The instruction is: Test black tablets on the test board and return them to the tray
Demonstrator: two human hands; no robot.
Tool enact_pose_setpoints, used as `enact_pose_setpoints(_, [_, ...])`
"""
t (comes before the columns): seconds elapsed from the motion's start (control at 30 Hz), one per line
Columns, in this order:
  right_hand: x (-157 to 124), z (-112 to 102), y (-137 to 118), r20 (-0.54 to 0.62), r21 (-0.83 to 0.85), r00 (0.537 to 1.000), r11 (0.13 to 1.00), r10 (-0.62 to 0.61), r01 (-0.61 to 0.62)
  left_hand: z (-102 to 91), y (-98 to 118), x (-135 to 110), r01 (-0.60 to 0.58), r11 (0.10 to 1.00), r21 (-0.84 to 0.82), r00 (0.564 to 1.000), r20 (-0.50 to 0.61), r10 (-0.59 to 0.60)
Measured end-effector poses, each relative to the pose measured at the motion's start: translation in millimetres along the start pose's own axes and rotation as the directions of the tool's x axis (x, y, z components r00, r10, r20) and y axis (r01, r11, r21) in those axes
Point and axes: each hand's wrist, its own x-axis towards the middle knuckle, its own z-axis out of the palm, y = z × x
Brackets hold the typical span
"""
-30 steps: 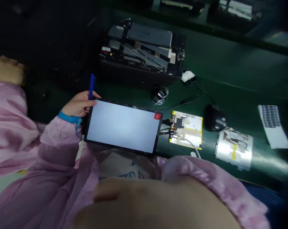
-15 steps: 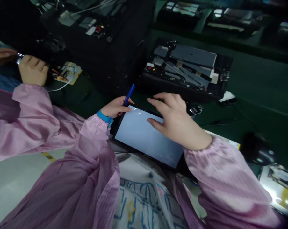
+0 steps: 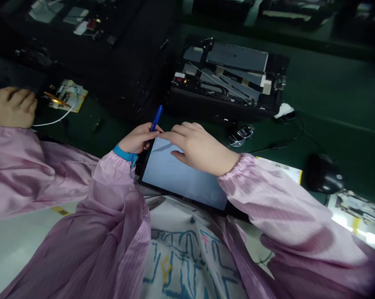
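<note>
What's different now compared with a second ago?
The right hand has moved forward from close to the camera, over the pale screen, to its far left corner, beside the left hand; contact there is unclear. The left hand still holds the screen and the blue pen.

Mid-frame, the left hand [image 3: 138,139] holds a tablet [image 3: 187,182] by its upper left corner, with a blue pen [image 3: 157,118] in the same grip. The right hand [image 3: 200,148] spans the pale screen, one fingertip near that corner (contact is unclear). Far left, a co-worker's hand [image 3: 15,108] rests on the surface [image 3: 97,139].
</note>
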Motion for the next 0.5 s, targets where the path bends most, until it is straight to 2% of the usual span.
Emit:
enact_pose_setpoints(0.1, [6,1,1,-0.057,0.036,0.998,0.999,-0.037,0.040,1.9,1,0,0.011,1.000,0.003,0.999,-0.041,-0.011])
enact_pose_setpoints(0.2, [-4,-11,14,-0.147,0.300,0.989,0.952,-0.023,0.067,2.3,0,2,0.048,0.999,0.002,0.997,-0.067,-0.048])
enact_pose_setpoints(0.27, [-20,-25,27,-0.192,0.472,0.979,0.881,0.063,0.036,1.8,-1,3,0.062,0.998,0.002,0.995,-0.076,-0.062])
enact_pose_setpoints(0.33, [-41,-38,42,-0.212,0.588,0.957,0.808,0.200,-0.038,1.1,-1,4,0.071,0.997,0.007,0.994,-0.081,-0.070])
enact_pose_setpoints(0.4, [-63,-50,56,-0.246,0.704,0.896,0.704,0.371,-0.098,1.0,-1,4,0.082,0.997,0.012,0.993,-0.086,-0.080])
enact_pose_setpoints(0.5, [-90,-63,73,-0.233,0.853,0.758,0.502,0.609,-0.141,2.1,0,4,0.090,0.996,0.013,0.991,-0.101,-0.089])
